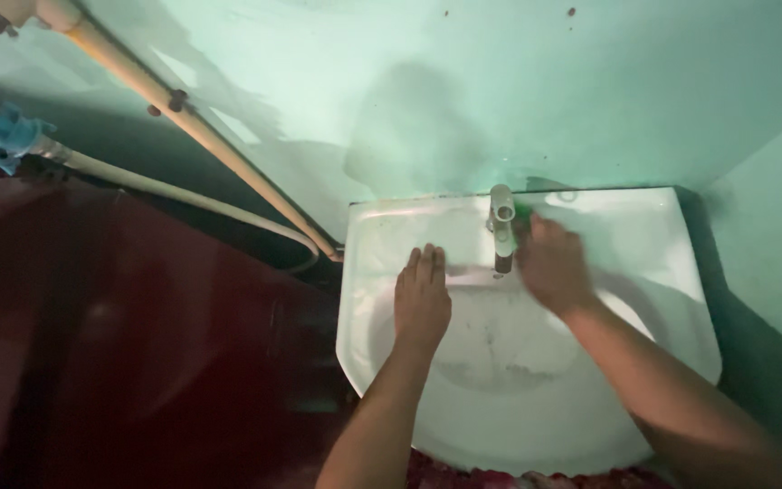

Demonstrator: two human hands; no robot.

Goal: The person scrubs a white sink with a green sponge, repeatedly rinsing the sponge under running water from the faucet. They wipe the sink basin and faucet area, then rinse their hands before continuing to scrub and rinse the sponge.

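The tap [501,226] stands at the middle of the sink's back ledge, its long axis running from the wall toward the person, with the spout end pointing out over the basin. The white sink [653,244] is fixed against a pale green wall [463,81]. The right hand [551,264] is just beside the tap on its right, fingers curled around something green [523,213] that peeks out at the fingertips against the tap's base; the hand is blurred, so how tightly it grips cannot be told. The left hand [422,299] lies flat, fingers straight and together, palm down on the inner slope of the basin just left of the spout, holding nothing. Two pale pipes [194,127] run diagonally along the wall to the sink's left corner.
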